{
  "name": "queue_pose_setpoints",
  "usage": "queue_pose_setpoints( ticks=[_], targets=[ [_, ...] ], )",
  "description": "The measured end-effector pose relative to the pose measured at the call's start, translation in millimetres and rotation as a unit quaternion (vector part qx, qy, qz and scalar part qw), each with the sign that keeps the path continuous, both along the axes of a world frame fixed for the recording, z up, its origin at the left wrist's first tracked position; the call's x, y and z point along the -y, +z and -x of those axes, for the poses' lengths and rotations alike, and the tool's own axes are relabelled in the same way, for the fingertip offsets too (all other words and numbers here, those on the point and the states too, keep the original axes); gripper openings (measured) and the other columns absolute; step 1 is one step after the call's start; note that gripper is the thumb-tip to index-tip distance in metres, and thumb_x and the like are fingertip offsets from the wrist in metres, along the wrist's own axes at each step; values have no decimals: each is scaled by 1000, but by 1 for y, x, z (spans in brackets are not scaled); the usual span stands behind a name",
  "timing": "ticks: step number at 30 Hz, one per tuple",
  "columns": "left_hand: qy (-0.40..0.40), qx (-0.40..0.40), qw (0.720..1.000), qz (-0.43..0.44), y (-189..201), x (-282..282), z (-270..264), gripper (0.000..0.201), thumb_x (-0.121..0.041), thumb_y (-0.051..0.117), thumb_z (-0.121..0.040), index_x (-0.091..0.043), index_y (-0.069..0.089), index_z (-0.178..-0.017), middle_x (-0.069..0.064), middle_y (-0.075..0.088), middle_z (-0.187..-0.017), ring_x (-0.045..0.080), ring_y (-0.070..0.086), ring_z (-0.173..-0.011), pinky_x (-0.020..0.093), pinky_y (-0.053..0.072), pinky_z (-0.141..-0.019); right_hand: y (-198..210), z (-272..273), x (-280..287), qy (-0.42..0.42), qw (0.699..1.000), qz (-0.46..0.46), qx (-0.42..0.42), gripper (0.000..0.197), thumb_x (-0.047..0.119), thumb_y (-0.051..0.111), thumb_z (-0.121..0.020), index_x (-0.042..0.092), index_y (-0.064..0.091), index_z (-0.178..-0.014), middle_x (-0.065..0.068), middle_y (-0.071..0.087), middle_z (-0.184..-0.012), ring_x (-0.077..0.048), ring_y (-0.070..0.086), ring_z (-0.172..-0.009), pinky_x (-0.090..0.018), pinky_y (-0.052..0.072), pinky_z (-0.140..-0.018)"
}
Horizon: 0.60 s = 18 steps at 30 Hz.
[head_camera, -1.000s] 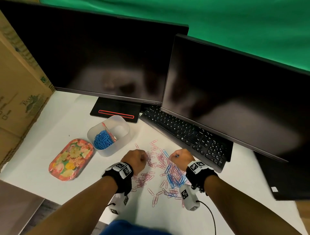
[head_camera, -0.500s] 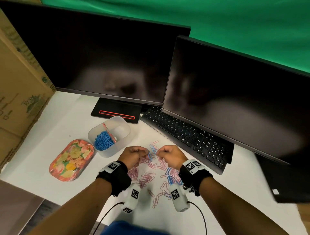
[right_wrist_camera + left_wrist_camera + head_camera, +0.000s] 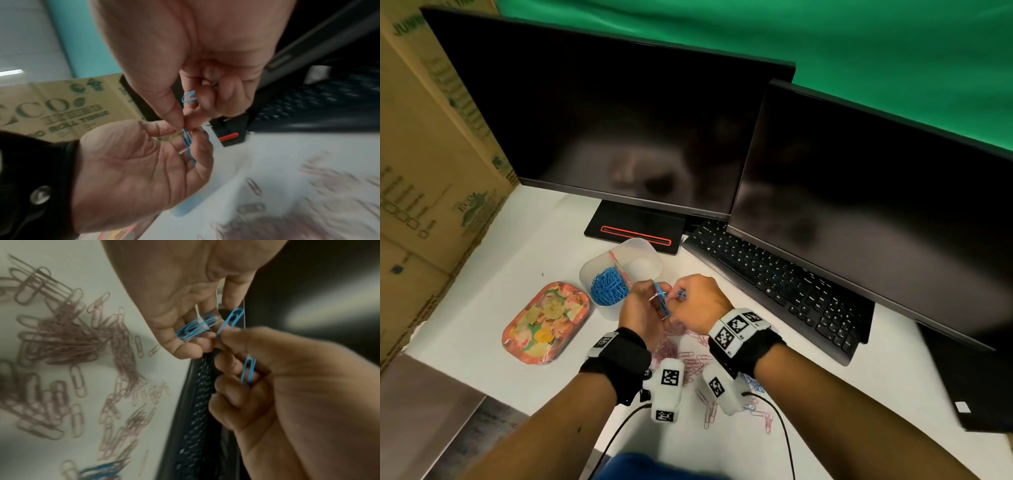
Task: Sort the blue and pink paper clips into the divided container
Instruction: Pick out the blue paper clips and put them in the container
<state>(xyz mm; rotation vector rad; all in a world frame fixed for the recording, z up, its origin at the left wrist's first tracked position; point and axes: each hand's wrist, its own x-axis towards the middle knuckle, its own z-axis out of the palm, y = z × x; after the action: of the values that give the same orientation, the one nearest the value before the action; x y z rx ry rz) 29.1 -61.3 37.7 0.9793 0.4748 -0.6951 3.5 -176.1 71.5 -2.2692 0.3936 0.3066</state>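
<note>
Both hands meet above the desk, just in front of the divided container. The left hand cups a small bundle of blue paper clips in its curled fingers; their long axes lie along the fingers, running from the palm toward the right hand. The right hand pinches one blue clip between thumb and fingertip, its rounded end pointing up and away from the pinch, while another blue clip sits upright among its curled lower fingers. The clips are thin looped wire with a smooth coating. The container is translucent plastic with rounded corners; a heap of blue clips fills the compartment nearer the left hand. Below and behind the hands, pink paper clips lie scattered and tangled on the white desk surface. Beyond the right hand's knuckles the black keyboard borders the working space; out past the left hand sits a floral tray.
</note>
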Motion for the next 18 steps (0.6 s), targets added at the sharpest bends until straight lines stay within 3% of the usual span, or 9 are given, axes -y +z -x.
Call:
queue_pose_setpoints(
  ticks=[2,5,8,11,14,16,18],
  targets=[
    [55,-13,998,41,2,-9,-5,31,-35,35,-97,-13,55,-88,8,62,-80,19,61,-68,26,54,-54,12,-11,-16,39,999,0,-4,17,22,62,-81,23,73,-94,3,72,-104,-18,68,-90,-28,56,-82],
    [97,-23,991,85,9,-26,-12,38,-39,32,-100,-13,60,-101,6,70,-79,18,65,-74,27,57,-58,24,-24,-35,103,995,-9,-1,31,22,61,-80,26,69,-109,0,71,-104,-19,66,-95,-32,55,-88],
    [94,-22,989,109,11,-43,-20,53,-40,30,-100,-8,72,-91,6,69,-83,18,64,-73,27,57,-58,34,-32,-43,125,991,-46,23,35,16,57,-82,20,67,-115,2,71,-105,-15,65,-97,-30,53,-92],
    [93,-29,991,94,16,-59,-31,53,-46,30,-98,-4,63,-92,14,63,-89,26,61,-77,34,57,-70,37,-38,-28,62,991,-92,73,27,6,55,-84,13,69,-106,-2,71,-102,-17,66,-96,-33,53,-92],
    [134,-43,987,80,22,-72,-45,48,-49,33,-98,-7,54,-90,18,58,-89,29,57,-81,39,50,-84,28,-33,6,-15,990,-110,85,31,11,57,-81,38,72,-84,1,72,-96,-18,68,-93,-39,53,-92],
    [163,-53,984,48,23,-78,-56,45,-50,37,-97,-8,51,-107,21,59,-104,31,59,-92,41,48,-90,15,-21,33,-52,991,-103,63,32,18,57,-81,47,69,-73,4,73,-96,-18,69,-90,-41,56,-88],
    [183,-57,981,17,22,-80,-63,47,-50,42,-96,-9,45,-120,22,53,-122,31,59,-102,43,48,-96,2,-4,59,-91,990,-96,48,26,24,57,-79,47,69,-75,5,73,-93,-18,70,-86,-44,57,-85]
  ],
)
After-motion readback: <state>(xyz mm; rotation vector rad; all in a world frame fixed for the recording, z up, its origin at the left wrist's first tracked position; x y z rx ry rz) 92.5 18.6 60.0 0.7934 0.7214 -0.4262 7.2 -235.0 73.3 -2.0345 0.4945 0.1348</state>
